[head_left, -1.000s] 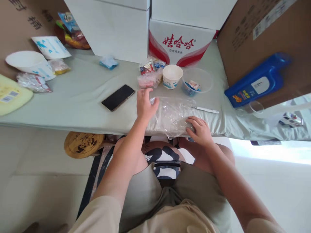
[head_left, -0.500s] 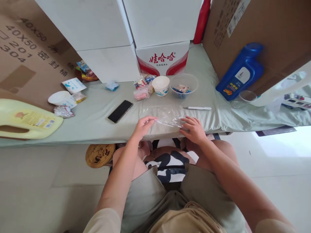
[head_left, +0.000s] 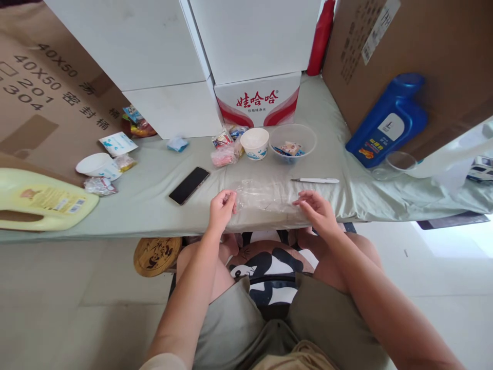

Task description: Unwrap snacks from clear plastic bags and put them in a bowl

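A clear, crinkled plastic bag (head_left: 262,196) lies spread on the cloth near the table's front edge. My left hand (head_left: 222,208) is closed on its left end, thumb and fingers pinched together. At the opposite end, my right hand (head_left: 315,209) pinches the bag's right edge between thumb and fingertips. A white pen (head_left: 316,180) lies just beyond my right hand. Beyond my left hand is a black phone (head_left: 189,185). Behind the bag stand a white paper cup (head_left: 254,144) and a clear plastic bowl (head_left: 308,140) with small packets inside.
Several wrapped packets (head_left: 224,155) sit beside the cup. On the left are a tipped paper cup (head_left: 94,165) and a yellow jug (head_left: 50,198). A blue bottle (head_left: 389,123) leans against a cardboard box (head_left: 435,61) at right. White boxes (head_left: 258,41) line the back.
My left hand has shifted to the bag's left end and my right hand slightly right, so they are farther apart. The bag looks flatter. The whole view has tilted slightly.
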The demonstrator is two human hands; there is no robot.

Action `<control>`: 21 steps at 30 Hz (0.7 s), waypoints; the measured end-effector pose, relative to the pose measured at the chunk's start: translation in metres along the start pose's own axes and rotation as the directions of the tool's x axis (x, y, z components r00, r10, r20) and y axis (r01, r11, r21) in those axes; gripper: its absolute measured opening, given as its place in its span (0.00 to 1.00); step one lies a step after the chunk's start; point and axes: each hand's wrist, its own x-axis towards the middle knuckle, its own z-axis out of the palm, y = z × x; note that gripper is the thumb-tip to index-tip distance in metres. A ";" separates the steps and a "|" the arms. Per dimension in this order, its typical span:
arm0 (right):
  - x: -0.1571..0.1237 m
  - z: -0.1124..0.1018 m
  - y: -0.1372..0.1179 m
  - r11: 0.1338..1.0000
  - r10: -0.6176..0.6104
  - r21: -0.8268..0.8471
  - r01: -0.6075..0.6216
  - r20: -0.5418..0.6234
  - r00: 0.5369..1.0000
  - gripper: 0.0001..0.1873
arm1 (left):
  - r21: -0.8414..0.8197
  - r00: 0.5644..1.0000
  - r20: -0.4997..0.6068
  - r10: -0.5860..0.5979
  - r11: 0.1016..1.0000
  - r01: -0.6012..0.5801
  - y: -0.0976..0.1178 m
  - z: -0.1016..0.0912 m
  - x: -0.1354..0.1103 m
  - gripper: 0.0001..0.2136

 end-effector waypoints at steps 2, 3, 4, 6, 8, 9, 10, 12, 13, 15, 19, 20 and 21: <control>0.000 0.003 0.000 0.998 0.031 -0.062 -0.031 -0.001 1.000 0.16 | 0.007 1.000 0.003 -0.011 1.000 0.011 0.001 0.001 0.001 0.16; 0.000 0.004 0.001 0.996 0.055 -0.075 -0.058 -0.042 0.998 0.16 | 0.002 0.999 0.027 -0.022 1.000 0.022 0.002 0.000 0.001 0.17; -0.001 0.004 0.002 0.994 0.079 -0.068 -0.086 -0.097 0.992 0.15 | -0.001 0.997 0.070 -0.032 0.999 0.032 0.003 -0.002 0.001 0.19; -0.001 0.003 0.003 0.992 0.115 -0.028 -0.123 -0.203 0.972 0.14 | 0.019 0.981 0.189 -0.031 0.999 0.028 0.004 -0.004 0.001 0.22; -0.002 0.000 0.003 0.992 0.103 -0.042 -0.120 -0.286 0.953 0.13 | 0.061 0.962 0.274 -0.009 0.998 -0.008 0.003 -0.005 0.000 0.20; -0.003 -0.001 0.003 0.991 0.081 -0.078 -0.111 -0.318 0.945 0.13 | 0.071 0.960 0.280 0.010 0.997 -0.031 0.003 -0.004 -0.001 0.18; -0.004 -0.002 0.003 0.987 0.053 -0.123 -0.100 -0.340 0.939 0.12 | 0.064 0.965 0.261 0.036 0.996 -0.054 0.002 -0.003 -0.001 0.18; -0.008 -0.004 0.003 0.979 -0.005 -0.191 -0.066 -0.351 0.936 0.12 | 0.012 0.979 0.174 0.101 0.994 -0.105 0.001 0.000 -0.003 0.19; -0.010 -0.004 0.004 0.977 -0.035 -0.209 -0.038 -0.338 0.941 0.12 | -0.014 0.983 0.122 0.139 0.990 -0.138 0.001 0.002 -0.004 0.19; -0.014 -0.003 0.006 0.965 -0.118 -0.257 0.046 -0.271 0.955 0.11 | -0.023 0.973 0.009 0.229 0.973 -0.229 0.002 0.004 -0.007 0.20; -0.017 -0.004 0.010 0.829 -0.390 -0.487 0.276 -0.151 0.908 0.10 | 0.132 0.812 -0.224 0.539 0.842 -0.522 0.009 0.000 -0.018 0.19; -0.016 -0.004 0.010 0.787 -0.448 -0.531 0.316 -0.139 0.883 0.10 | 0.177 0.756 -0.243 0.608 0.794 -0.582 0.010 -0.001 -0.020 0.19; -0.015 -0.005 0.010 0.755 -0.488 -0.560 0.342 -0.130 0.863 0.09 | 0.217 0.716 -0.235 0.657 0.754 -0.620 0.011 -0.003 -0.021 0.19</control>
